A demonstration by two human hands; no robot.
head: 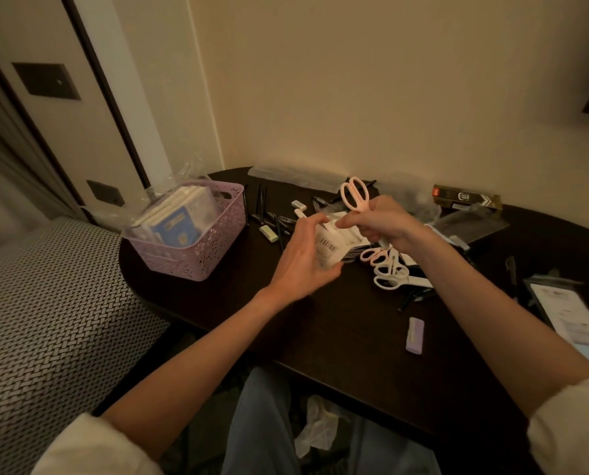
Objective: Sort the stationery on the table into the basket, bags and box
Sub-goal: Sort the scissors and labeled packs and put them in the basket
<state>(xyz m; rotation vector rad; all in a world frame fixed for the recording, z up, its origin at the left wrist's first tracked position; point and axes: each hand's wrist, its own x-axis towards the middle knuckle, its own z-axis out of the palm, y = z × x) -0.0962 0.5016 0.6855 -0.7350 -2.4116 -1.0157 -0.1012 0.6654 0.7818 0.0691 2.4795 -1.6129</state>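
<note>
The pink scissors [354, 193] stand handles-up above the worktop [337, 337], gripped at the blades by the right hand [385, 222]. Just beside them, the left hand [303, 258] holds a clear bag [330, 246] with a barcode label, seemingly at its mouth, though blur hides the detail. More scissors [387, 269] lie near the right wrist, pens [272, 217] behind, and the lilac basket [197, 241] stands well to the left.

A soft seat with a woven black-and-white pattern [46, 303] sits beside the dark table [337, 337]. A crumpled bag [317, 426] lies on the floor.
</note>
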